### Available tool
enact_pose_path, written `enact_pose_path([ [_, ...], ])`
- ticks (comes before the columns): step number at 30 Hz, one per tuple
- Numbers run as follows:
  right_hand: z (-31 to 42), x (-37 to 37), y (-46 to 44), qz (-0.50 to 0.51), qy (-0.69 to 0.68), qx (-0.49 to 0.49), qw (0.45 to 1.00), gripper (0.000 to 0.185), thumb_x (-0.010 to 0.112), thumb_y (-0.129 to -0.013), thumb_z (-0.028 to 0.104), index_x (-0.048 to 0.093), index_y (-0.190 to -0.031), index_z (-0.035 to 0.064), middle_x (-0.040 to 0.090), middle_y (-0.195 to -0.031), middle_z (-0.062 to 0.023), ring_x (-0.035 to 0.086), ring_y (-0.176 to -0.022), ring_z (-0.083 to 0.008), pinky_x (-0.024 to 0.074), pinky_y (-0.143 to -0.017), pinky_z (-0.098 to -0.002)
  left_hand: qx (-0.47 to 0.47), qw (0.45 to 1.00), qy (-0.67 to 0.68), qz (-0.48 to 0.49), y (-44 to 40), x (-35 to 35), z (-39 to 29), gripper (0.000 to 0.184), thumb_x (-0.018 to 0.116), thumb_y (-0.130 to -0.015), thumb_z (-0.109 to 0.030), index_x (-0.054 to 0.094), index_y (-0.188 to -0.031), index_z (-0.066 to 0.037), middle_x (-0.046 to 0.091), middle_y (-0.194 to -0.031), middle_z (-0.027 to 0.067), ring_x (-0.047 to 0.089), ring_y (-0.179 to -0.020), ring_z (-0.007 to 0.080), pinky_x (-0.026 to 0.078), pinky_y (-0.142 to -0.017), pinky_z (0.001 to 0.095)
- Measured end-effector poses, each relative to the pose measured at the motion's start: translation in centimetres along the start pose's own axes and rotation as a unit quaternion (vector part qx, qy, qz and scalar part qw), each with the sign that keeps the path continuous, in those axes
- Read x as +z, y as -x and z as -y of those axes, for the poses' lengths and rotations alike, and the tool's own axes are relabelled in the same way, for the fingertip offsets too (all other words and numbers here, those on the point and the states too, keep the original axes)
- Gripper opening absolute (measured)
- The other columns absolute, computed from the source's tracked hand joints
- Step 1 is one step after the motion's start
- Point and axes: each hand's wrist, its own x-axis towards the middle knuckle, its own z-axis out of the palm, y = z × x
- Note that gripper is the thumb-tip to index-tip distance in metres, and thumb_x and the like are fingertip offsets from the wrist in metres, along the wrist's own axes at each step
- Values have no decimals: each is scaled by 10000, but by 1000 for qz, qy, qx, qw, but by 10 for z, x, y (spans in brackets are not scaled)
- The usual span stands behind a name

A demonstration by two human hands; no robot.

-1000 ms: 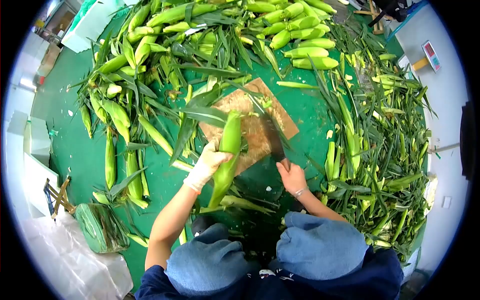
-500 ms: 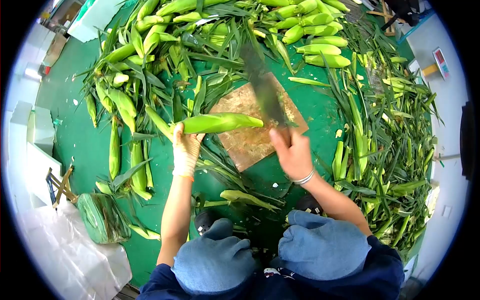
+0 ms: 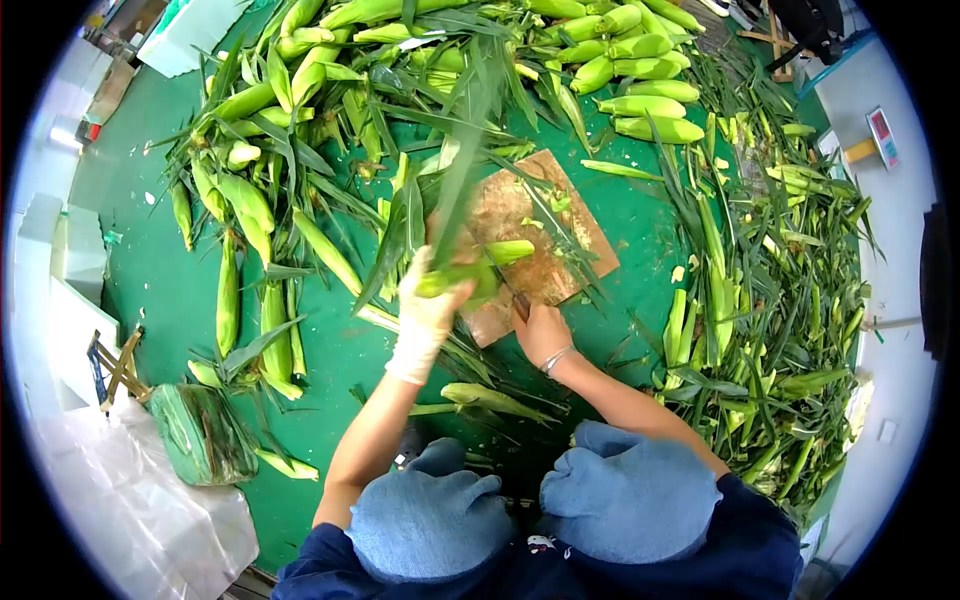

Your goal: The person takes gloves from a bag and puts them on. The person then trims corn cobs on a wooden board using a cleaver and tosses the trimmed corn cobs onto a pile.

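Wearing a pale glove, my left hand [image 3: 428, 305] is closed around a green ear of corn [image 3: 462, 280] in its husk, over the near left part of a wooden board [image 3: 500, 208]. A long green leaf, blurred, rises from the ear. My right hand [image 3: 545, 335] grips the dark handle of a knife [image 3: 521, 304] at the board's near edge. Its blade is mostly hidden or smeared near the ear. A light green end piece [image 3: 511, 251] shows just beyond the ear; whether it is cut free I cannot tell. Leaf scraps lie on the board.
Unhusked corn ears [image 3: 648, 68] lie at the far side, and more ears [image 3: 245, 205] lie among leaves on the left. A large heap of husks and leaves [image 3: 790, 350] covers the right. A green bundle [image 3: 203, 435] sits at lower left, near white plastic sheeting [image 3: 165, 500].
My right hand has brought the knife down and left towards the ear. My left hand has moved right with the corn, over the board. Leaf scraps now lie on the board.
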Motion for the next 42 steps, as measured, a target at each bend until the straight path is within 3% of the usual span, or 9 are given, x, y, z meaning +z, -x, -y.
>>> enact_pose_path([
  [9, -159, -84, 91, -161, 37, 172, 971, 319, 503, -924, 299, 643, -1064, 49, 626, -727, -244, 620, -615, -375, 488, -614, -487, -131, 980, -111, -100, -20, -67, 21, 427, 630, -914, -335, 616, -1107, 46, 672, -910, 81, 622, -797, 150, 495, -729, 264],
  [15, -324, -113, 243, -368, -170, 297, 865, 434, 541, -969, 236, 523, -1270, -77, 619, -1221, -180, 571, -1110, -267, 441, -958, -359, -220, 971, -42, -79, 2, -96, 16, 483, 488, -970, -417, 637, -1043, 36, 693, -874, 132, 674, -666, 185, 548, -576, 275],
  [19, -302, -76, 217, -421, -240, 154, 861, 388, 561, -960, 259, 579, -1227, -22, 670, -1086, -132, 616, -946, -209, 484, -818, -321, -185, 956, 194, -117, -63, -69, 34, 385, 448, -991, -396, 573, -1009, -32, 645, -820, 96, 643, -687, 202, 552, -647, 306],
  [25, -94, -71, 70, -122, -122, -49, 984, 293, 647, -892, 286, 569, -845, 8, 561, -706, -187, 490, -613, -346, 448, -606, -395, -126, 916, 381, -14, -219, 7, -19, 345, 421, -998, -372, 506, -1132, -65, 626, -968, 113, 649, -801, 233, 556, -751, 328],
  [30, -110, -49, 3, -49, -225, 59, 971, 306, 605, -929, 273, 495, -769, 37, 475, -551, -95, 471, -446, -167, 408, -432, -356, -86, 928, 362, 24, -302, 113, -63, 480, 438, -974, -439, 462, -1294, -82, 624, -1087, 173, 673, -808, 329, 563, -774, 396],
  [33, -74, -64, 28, -39, -332, 54, 941, 263, 593, -940, 225, 465, -774, 67, 441, -537, -15, 396, -388, -94, 341, -348, -284, -26, 895, 407, 184, -359, 162, -48, 777, 511, -935, -520, 180, -1516, -124, 105, -1594, 129, 284, -1400, 341, 322, -1074, 491],
  [37, -118, -74, 49, -90, -327, 70, 938, 201, 584, -945, 183, 478, -823, 62, 419, -549, 8, 365, -398, -63, 304, -354, -247, 98, 911, 280, 287, -278, 78, -59, 633, 536, -937, -454, 386, -1429, -86, 441, -1436, 158, 440, -1311, 310, 334, -1105, 419],
  [39, -142, -78, 51, -128, -368, 103, 915, 177, 569, -956, 207, 504, -906, 50, 408, -558, 15, 347, -414, -61, 293, -360, -246, 48, 992, 11, 116, -198, 0, -75, 495, 522, -926, -405, 548, -1276, -55, 588, -1254, 132, 572, -1151, 224, 419, -1016, 346],
  [42, -165, -93, 40, -191, -403, 144, 884, 240, 541, -974, 262, 530, -1032, 29, 395, -565, 19, 322, -425, -58, 280, -364, -241, -109, 920, -329, -183, -97, -131, -71, 428, 564, -851, -325, 657, -1121, -6, 701, -1036, 122, 653, -951, 184, 484, -882, 309],
])
